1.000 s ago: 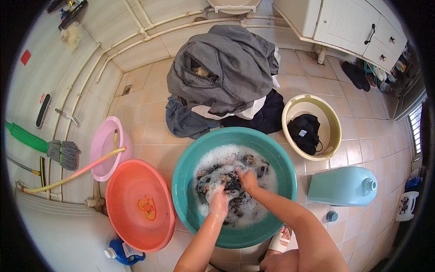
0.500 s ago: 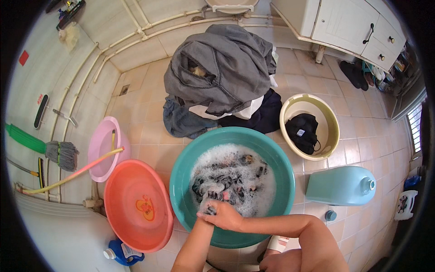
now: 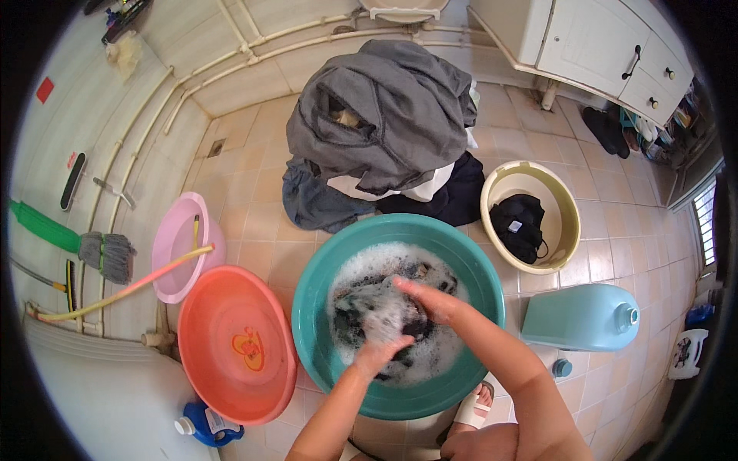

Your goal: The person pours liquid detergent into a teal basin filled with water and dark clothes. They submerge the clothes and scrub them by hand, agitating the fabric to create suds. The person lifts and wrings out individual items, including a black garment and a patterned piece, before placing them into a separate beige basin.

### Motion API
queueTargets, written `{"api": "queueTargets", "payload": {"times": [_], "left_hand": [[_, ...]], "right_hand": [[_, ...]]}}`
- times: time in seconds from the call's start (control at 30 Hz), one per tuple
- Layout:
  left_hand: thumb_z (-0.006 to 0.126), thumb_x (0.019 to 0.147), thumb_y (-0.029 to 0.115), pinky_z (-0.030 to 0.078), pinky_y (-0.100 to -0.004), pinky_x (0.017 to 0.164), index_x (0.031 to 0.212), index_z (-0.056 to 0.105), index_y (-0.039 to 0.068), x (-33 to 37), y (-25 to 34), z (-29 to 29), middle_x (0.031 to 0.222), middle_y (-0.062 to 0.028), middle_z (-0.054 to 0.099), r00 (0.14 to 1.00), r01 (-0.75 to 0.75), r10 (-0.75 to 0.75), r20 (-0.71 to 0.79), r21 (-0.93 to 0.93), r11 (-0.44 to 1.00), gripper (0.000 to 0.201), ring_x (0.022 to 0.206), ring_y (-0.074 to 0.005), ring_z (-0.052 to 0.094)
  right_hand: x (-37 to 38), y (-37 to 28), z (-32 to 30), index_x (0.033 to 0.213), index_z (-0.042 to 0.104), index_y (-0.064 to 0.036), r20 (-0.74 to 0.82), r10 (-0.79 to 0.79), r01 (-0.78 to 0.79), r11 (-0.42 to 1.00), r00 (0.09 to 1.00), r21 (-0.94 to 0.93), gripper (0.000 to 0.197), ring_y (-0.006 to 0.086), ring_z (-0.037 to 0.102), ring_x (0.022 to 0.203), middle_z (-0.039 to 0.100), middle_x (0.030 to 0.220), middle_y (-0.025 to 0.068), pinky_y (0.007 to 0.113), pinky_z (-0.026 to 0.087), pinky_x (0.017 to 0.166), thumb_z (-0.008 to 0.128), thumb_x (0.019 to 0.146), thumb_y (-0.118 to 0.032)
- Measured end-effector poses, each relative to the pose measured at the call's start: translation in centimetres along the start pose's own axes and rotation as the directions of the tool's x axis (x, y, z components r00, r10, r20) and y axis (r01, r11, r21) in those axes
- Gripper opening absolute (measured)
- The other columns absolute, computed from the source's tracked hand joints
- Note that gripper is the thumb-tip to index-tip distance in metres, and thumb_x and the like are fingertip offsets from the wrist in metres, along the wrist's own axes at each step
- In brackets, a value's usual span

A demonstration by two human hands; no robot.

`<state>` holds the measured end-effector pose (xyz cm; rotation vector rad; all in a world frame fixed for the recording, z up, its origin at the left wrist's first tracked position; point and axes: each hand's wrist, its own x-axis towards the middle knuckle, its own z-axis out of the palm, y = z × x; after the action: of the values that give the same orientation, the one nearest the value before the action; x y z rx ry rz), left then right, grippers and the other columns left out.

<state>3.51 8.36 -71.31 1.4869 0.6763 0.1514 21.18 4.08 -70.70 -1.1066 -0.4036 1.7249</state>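
Note:
A teal basin (image 3: 307, 307) on the floor in front of me holds foamy water and dark wet clothes (image 3: 350, 315). My left hand (image 3: 378, 351) is at the near side of a suds-covered bunch of this clothing, its thumb pointing right and its fingers lost in foam. From the right, my right hand (image 3: 430, 301) grips the same bunch, thumb toward the far side. Both hands are wet, closed on the cloth and a little apart. White foam blurs the middle of the bunch.
Beyond the basin rises a heap of grey clothes (image 3: 400, 123). A cream basin (image 3: 569, 238) with a black garment stands right, near a light-blue jug (image 3: 576, 316) and its cap (image 3: 562, 368). Left are an orange basin (image 3: 223, 338), a pink basin (image 3: 173, 261) and a blue bottle (image 3: 209, 426).
My hands, pressed together at the near side of the suds, have moved apart. The right hand has shifted up and right; the left has moved slightly right. The view has shifted slightly.

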Motion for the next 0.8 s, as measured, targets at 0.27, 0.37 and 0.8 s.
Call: {"api": "queueTargets", "payload": {"times": [0.27, 0.37, 0.8], "left_hand": [[0.057, 0.084, 0.018, 0.042, -0.0338, 0.085, 0.1, 0.056, 0.001, 0.4, -5.9, 2.4, 0.102, -0.0105, 0.059, 0.916, 0.367, -0.321, 0.24, -0.824, 0.431, 0.023, 0.095, -0.022, 0.056], [0.056, 0.086, 0.022, 0.041, -0.036, 0.089, 0.105, 0.053, 0.001, 0.2, -7.0, 0.9, 0.104, -0.012, 0.058, 0.859, 0.361, -0.488, 0.157, -0.86, 0.359, 0.029, 0.096, -0.024, 0.055], [0.047, 0.089, 0.023, 0.044, -0.0335, 0.09, 0.122, 0.047, 0.001, 0.0, -2.0, -1.9, 0.119, -0.0125, 0.053, 0.988, 0.152, -0.104, 0.116, -0.863, 0.482, 0.039, 0.106, -0.0228, 0.052]], "right_hand": [[4.5, 9.6, -2.2, 0.12, 0.045, 0.0064, -0.39, -0.325, -0.278, 0.34, 0.862, -0.898, 0.064, 0.0353, 0.058, 0.097, 0.057, 0.104, 0.0266, 0.04, 0.047, 0.081, 0.065, 0.074, -0.035], [3.5, 7.0, -1.6, 0.105, 0.057, 0.0047, -0.41, -0.077, -0.39, 0.19, 0.909, -0.901, 0.038, 0.0353, 0.06, 0.087, 0.062, 0.094, 0.0203, 0.04, 0.049, 0.076, 0.059, 0.072, -0.015], [-2.4, 7.0, 8.5, 0.076, 0.062, -0.008, 0.35, -0.494, 0.406, 0.007, 0.796, -0.914, 0.023, 0.032, 0.058, 0.052, 0.057, 0.059, 0.0138, 0.041, 0.048, 0.049, 0.064, 0.068, -0.03]]}}
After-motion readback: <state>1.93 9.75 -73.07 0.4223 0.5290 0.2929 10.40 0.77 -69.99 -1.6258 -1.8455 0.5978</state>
